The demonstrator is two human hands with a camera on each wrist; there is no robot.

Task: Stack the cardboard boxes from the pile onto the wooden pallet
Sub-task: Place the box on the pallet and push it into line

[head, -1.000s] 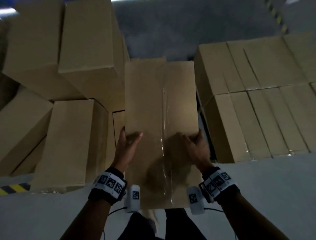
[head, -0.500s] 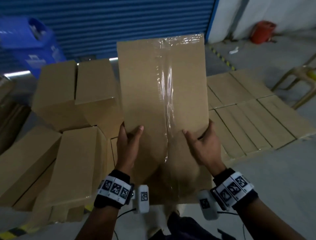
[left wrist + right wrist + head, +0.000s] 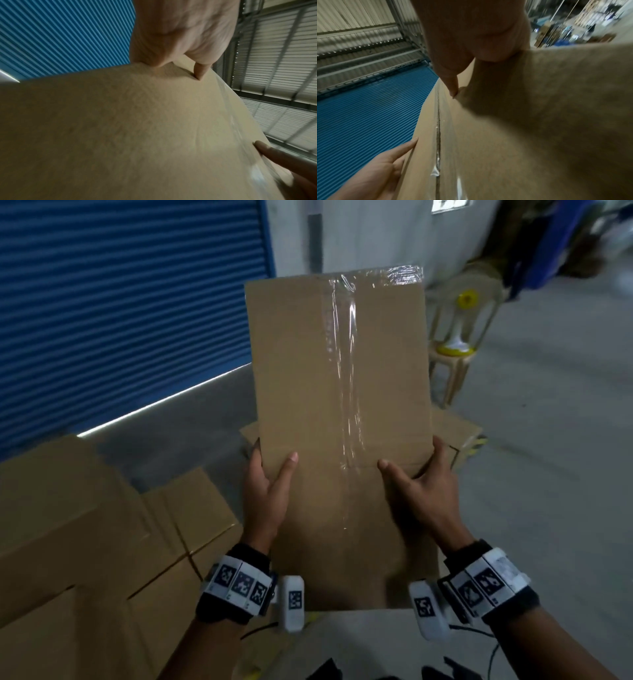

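I hold a long brown cardboard box (image 3: 308, 405) in the air at chest height, with a clear tape strip down its top face. My left hand (image 3: 269, 477) grips its left edge, thumb on top and fingers round the side. My right hand (image 3: 412, 474) grips the right edge the same way. In the left wrist view the left hand (image 3: 180, 40) clamps the box (image 3: 120, 135). The right wrist view shows the right hand (image 3: 471, 40) on the box (image 3: 530, 135). Boxes lying flat (image 3: 459, 433) peek out behind the held box; no pallet wood shows.
The loose pile of boxes (image 3: 85, 525) lies at the lower left. A blue roller shutter (image 3: 120, 302) fills the back left. A pale plastic chair (image 3: 459, 337) stands beyond the box on the right. Grey concrete floor (image 3: 548, 457) stretches to the right.
The box has risen from the pile and swung to the right with both hands still gripping it. The view has turned from the pile towards the shutter and chair.
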